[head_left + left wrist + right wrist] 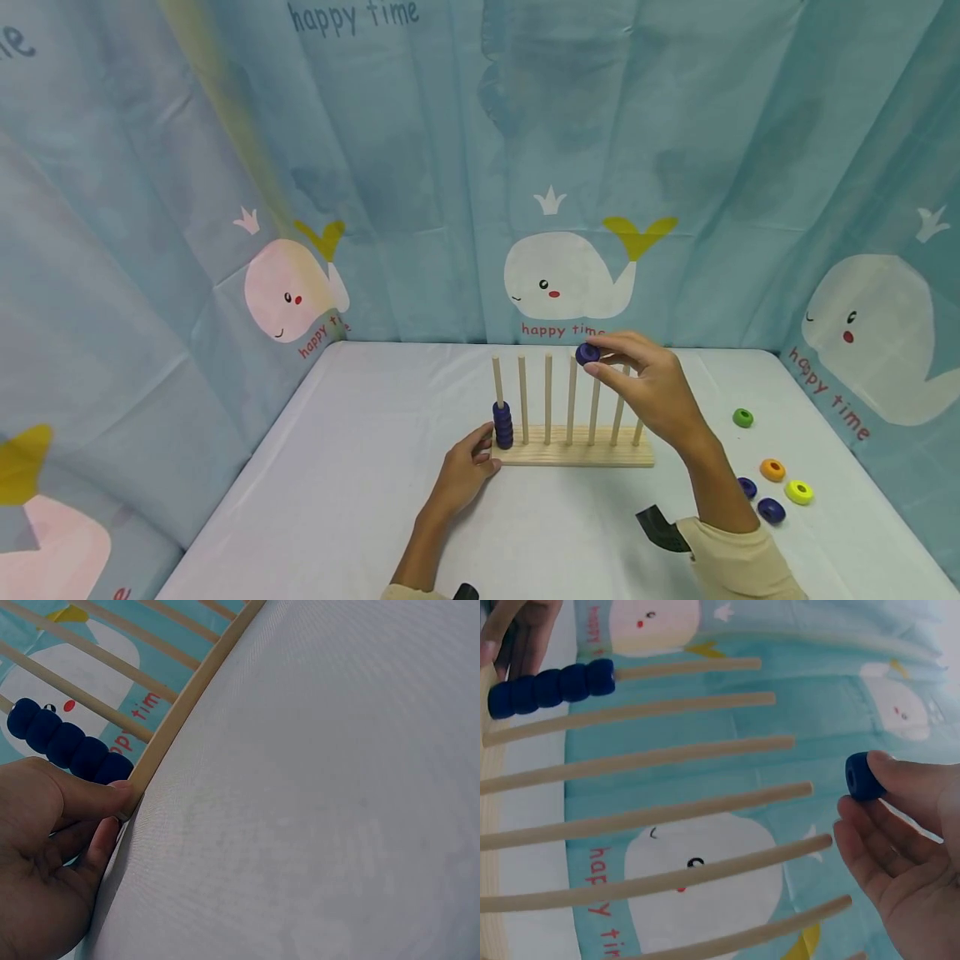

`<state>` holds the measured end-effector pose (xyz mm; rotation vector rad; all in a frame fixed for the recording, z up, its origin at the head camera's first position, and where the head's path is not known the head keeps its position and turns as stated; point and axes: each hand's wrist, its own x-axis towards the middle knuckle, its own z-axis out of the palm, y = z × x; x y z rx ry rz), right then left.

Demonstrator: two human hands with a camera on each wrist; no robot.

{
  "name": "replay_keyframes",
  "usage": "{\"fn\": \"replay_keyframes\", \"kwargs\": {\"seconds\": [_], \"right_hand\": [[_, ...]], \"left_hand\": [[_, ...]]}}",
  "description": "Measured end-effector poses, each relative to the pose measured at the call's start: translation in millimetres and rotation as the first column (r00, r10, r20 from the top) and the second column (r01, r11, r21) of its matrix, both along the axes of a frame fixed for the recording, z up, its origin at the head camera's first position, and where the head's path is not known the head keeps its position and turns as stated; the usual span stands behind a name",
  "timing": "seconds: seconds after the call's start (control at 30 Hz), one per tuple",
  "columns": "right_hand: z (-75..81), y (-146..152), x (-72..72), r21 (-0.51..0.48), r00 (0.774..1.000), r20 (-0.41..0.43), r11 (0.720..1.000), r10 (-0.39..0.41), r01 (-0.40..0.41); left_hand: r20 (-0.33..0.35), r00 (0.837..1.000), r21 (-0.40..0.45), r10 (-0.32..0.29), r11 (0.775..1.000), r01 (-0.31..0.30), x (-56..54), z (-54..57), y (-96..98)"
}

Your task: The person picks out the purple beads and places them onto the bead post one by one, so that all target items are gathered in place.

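A wooden rack with several upright pegs stands on the white table. Its leftmost peg carries a stack of several dark blue beads; the other pegs are bare. My left hand grips the left end of the base, thumb at the front edge, as the left wrist view shows too. Between thumb and fingertips my right hand pinches a single blue bead. That bead is held up near the tops of the middle pegs, apart from them in the right wrist view, its hole facing the pegs.
Loose beads lie on the table to the right: a green bead, an orange bead, a yellow bead and two blue ones, one blue bead nearest the front. A whale-print curtain hangs around the table's back and sides.
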<state>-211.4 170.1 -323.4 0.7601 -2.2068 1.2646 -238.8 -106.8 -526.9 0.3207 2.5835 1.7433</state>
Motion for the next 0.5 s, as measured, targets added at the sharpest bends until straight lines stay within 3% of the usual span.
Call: {"fn": "replay_keyframes", "kwargs": {"seconds": [0.2,0.43,0.5], "right_hand": [[3.5,-14.2,-2.4,0.012,0.999,-0.018,0.999,0.045,-0.045],[-20.6,-16.2,-30.0,0.047,0.998,-0.008,0.997,0.066,-0.066],[-18.6,-19.2,-30.6,0.051,0.997,-0.012,0.996,0.079,-0.079]], "left_hand": [[-0.001,1.000,-0.001,0.003,1.000,-0.003,0.0,0.3,0.0],[0.002,1.000,-0.006,0.006,1.000,-0.006,-1.0,-0.3,-0.4],[-0.002,1.000,-0.005,0.005,1.000,-0.005,-1.4,-0.6,-0.3]]}}
